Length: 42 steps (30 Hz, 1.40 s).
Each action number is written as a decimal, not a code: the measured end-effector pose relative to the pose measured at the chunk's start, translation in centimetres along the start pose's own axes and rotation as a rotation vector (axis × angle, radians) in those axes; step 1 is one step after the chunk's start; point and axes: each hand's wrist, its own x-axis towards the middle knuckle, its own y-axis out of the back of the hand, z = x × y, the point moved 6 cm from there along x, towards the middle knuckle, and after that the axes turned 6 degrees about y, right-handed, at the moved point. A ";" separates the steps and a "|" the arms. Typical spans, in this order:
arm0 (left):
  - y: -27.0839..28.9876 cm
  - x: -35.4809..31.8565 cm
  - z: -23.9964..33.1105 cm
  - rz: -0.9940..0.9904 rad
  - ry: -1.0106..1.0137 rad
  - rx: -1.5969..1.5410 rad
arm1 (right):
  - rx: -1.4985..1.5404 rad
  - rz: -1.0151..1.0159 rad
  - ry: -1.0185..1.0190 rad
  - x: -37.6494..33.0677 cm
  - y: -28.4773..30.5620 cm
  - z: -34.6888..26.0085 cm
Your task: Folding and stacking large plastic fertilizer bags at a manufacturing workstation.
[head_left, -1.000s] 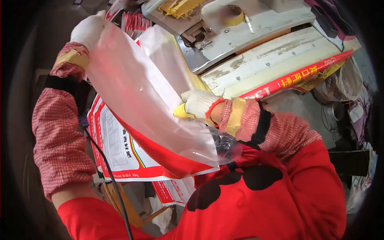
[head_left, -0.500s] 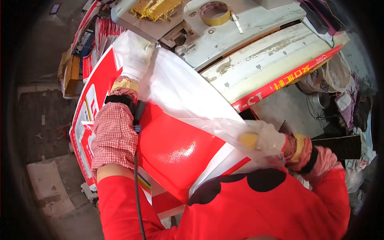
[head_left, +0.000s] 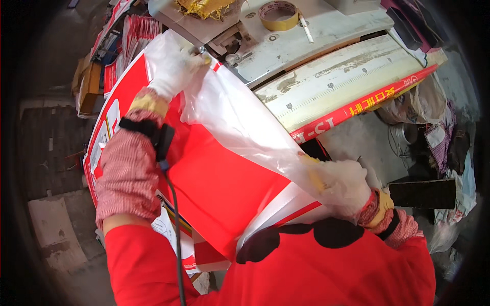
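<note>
A clear plastic liner bag (head_left: 245, 122) stretches across a big red and white woven sack (head_left: 214, 188) lying in front of me. My left hand (head_left: 173, 64), in a white glove, grips the liner's upper end at the top edge of the sack. My right hand (head_left: 339, 186), also gloved, clutches the liner's lower end near my chest. The liner is pulled taut between the two hands. A black strap and cable (head_left: 163, 148) sit on my left wrist.
A dirty white machine table (head_left: 326, 35) stands behind, with a roll of tape (head_left: 278, 14) and yellow string (head_left: 204, 7) on it. A ruled board with a red edge (head_left: 352, 86) runs to the right. More printed sacks (head_left: 130, 35) are stacked at the far left.
My hands have spread apart: the left went up to the sack's top edge, the right came down toward my chest. The liner went from bunched and raised to stretched flat over the sack.
</note>
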 end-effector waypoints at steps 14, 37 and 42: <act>-5.0 3.0 -15.4 -0.291 0.512 0.214 | 0.594 0.349 0.418 8.0 0.8 2.2; 16.5 4.1 8.6 -1.978 -0.016 0.268 | 0.246 -0.259 0.238 24.7 -0.9 6.1; 18.6 3.9 19.1 -1.385 -0.616 -0.118 | 0.028 -0.209 0.001 23.0 -1.3 7.7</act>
